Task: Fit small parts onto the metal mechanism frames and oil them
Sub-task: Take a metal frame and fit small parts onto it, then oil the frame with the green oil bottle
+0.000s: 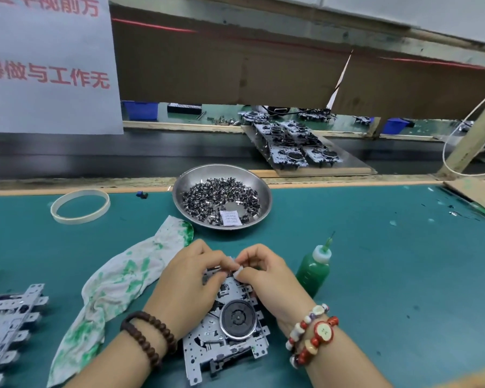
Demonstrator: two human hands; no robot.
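A metal mechanism frame with a round black wheel lies on the green mat in front of me. My left hand and my right hand meet over its far end, fingers curled. The fingertips of both hands, taped white, pinch at a small part there; the part itself is hidden by the fingers. A green oil bottle with a needle tip stands upright just right of my right hand. A steel bowl of several small dark parts sits beyond the hands.
A green-stained white rag lies left of the frame. More metal frames are stacked at the left edge. A tape ring lies at far left. Finished mechanisms on a board sit across the conveyor.
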